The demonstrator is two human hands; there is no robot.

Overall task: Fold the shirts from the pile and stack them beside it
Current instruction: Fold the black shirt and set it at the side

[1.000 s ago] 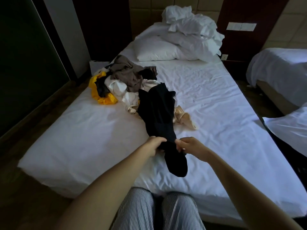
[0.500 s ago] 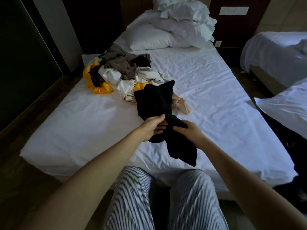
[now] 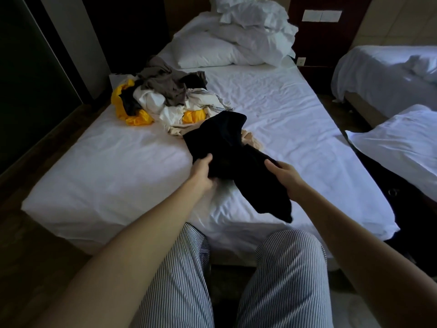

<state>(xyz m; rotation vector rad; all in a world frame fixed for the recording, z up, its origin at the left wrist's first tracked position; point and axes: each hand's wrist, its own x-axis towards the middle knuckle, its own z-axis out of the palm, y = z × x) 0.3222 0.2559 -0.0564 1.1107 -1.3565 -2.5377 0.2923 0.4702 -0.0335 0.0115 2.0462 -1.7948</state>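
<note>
bed (image 3: 283, 110): black shirt (image 3: 236, 157) diagonal (pointing near-right)

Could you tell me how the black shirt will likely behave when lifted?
Probably floppy: the black shirt bunches between the left hand and right hand. Likely light: the cloth looks thin. Its trailing end may drag on the bed.

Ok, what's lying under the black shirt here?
A beige garment pokes out from under the black shirt, lying on the white sheet. How far it runs beneath is hidden by the shirt.
</note>
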